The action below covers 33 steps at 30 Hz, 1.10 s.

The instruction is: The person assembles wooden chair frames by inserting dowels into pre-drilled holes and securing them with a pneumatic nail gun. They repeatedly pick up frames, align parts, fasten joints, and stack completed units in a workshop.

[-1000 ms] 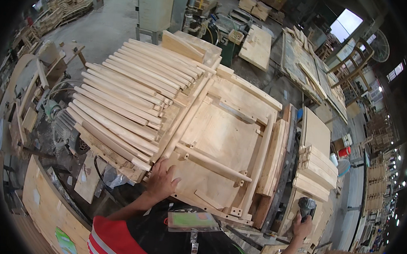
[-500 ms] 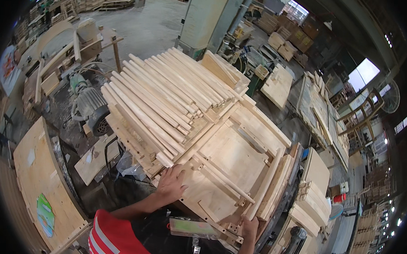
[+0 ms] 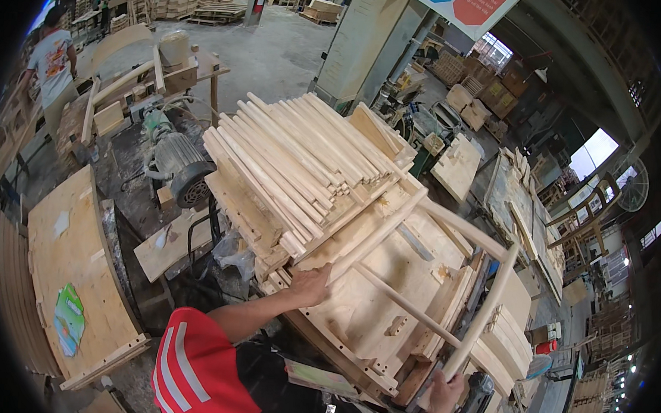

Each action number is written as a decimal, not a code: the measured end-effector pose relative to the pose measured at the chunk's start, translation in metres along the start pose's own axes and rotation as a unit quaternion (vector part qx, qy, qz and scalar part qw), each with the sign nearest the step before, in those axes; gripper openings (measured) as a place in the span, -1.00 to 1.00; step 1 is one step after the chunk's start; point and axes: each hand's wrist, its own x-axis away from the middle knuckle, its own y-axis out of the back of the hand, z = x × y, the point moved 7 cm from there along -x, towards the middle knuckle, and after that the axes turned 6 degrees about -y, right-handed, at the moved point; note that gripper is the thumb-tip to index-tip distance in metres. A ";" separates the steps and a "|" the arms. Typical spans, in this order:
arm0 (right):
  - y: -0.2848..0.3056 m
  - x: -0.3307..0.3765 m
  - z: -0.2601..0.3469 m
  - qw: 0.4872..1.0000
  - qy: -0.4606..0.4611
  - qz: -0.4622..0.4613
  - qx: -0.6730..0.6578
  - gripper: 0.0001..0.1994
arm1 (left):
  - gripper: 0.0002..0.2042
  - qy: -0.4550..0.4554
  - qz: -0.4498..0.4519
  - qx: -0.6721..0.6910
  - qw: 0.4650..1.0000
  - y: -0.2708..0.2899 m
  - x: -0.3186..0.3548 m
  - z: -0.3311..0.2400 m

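Note:
A pale wooden chair-like frame [image 3: 407, 306], two round legs joined by two crosspieces, is tilted and partly lifted off a plywood jig board [image 3: 344, 308]. My left hand [image 3: 311, 284] is closed round the near end of its left leg. On the right, my right hand [image 3: 444, 392] grips the near end of the other leg, past the board's right edge. Small wooden blocks [image 3: 396, 326] are fixed on the board beneath the frame. Just beyond lies a stack of round wooden rods [image 3: 296, 152].
An electric motor [image 3: 179, 161] stands to the left, near a curved plywood panel [image 3: 82, 246]. A power drill [image 3: 473, 401] lies at my right beside stacked curved boards [image 3: 507, 339]. A pillar [image 3: 365, 47] rises behind the rods. Another person [image 3: 51, 65] is at the far left.
The frame has come up out of the jig and shifted right, both hands moving with it. My view has swung left, and another person now shows at the far left.

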 end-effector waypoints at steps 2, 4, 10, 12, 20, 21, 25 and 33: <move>0.035 0.026 0.013 0.999 0.006 -0.004 0.049 -0.67 | -0.35 -0.011 0.002 0.057 0.998 0.001 0.006 -0.015; 0.079 0.053 0.021 0.995 0.052 -0.039 0.071 -0.66 | -0.38 -0.010 0.006 0.125 0.992 0.002 0.010 -0.040; 0.109 0.155 0.094 0.975 0.058 -0.123 0.175 -0.34 | -0.69 -0.057 0.072 0.600 0.795 0.036 0.071 -0.061; 0.116 0.167 0.091 0.960 0.133 -0.172 0.174 -0.35 | -0.71 -0.076 0.126 0.687 0.711 0.053 0.099 -0.064; 0.046 0.142 0.181 0.941 0.318 -0.079 0.089 -0.43 | -0.76 -0.146 -0.106 0.719 0.671 0.179 0.267 -0.036; 0.024 0.158 0.215 0.904 0.393 -0.119 0.116 -0.43 | -0.75 -0.170 -0.156 0.695 0.681 0.197 0.288 -0.034; -0.075 0.226 0.298 0.859 0.493 0.116 -0.070 -0.40 | -0.75 -0.188 -0.343 0.585 0.710 0.248 0.365 -0.032; -0.243 0.488 0.379 0.673 0.491 0.482 -0.270 -0.30 | -0.51 -0.224 -0.568 0.166 0.774 0.275 0.469 -0.055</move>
